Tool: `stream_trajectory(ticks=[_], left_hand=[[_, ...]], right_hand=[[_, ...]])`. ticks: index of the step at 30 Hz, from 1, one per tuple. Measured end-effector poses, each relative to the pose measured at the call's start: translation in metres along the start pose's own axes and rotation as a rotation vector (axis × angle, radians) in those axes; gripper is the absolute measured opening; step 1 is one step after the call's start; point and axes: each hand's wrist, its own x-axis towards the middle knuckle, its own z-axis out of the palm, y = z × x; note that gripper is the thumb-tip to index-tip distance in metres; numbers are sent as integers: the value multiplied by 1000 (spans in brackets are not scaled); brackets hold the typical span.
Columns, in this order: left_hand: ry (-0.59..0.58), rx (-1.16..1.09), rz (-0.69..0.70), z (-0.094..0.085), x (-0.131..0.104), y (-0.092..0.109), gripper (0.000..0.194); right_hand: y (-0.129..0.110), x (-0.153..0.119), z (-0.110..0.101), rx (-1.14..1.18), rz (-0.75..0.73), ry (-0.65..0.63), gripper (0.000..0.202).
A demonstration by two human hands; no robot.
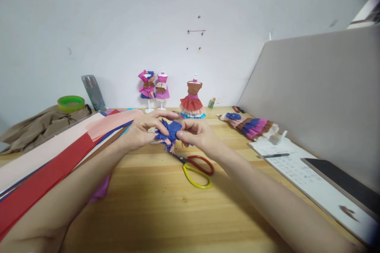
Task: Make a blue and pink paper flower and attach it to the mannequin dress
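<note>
Between my two hands, above the middle of the table [142, 205], is a crumpled blue crepe paper piece [173, 128] with bits of pale peach at its lower edge. My left hand [147, 128] grips it from the left, fingers bent around its side. On the other side my right hand [194, 132] pinches it between thumb and fingers. Just below lie scissors [184, 160] with one red and one yellow handle loop, blades pointing towards the paper. My fingers cover part of the piece.
Paper strips [74, 154] in several colours lie left, beside brown cloth [38, 128], a green tape roll [71, 104] and a bottle [94, 93]. Small dress forms [194, 89] stand along the wall. At right are another paper dress [252, 126], a white board [291, 166] and a pen [276, 155].
</note>
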Motion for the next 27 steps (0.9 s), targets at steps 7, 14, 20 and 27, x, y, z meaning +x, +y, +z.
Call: stream_trajectory(ticks=[7, 14, 20, 27], left_hand=[[29, -11, 11, 4, 1, 6, 4], [25, -34, -36, 2, 0, 3, 7], [29, -1, -72, 2, -3, -2, 6], [190, -333, -265, 15, -7, -13, 9]], right_hand=[[4, 2, -2, 50, 11, -29, 23], [6, 2, -1, 88, 24, -24, 28], [10, 4, 3, 44, -21, 25, 26], [1, -1, 1, -420, -347, 129, 16]])
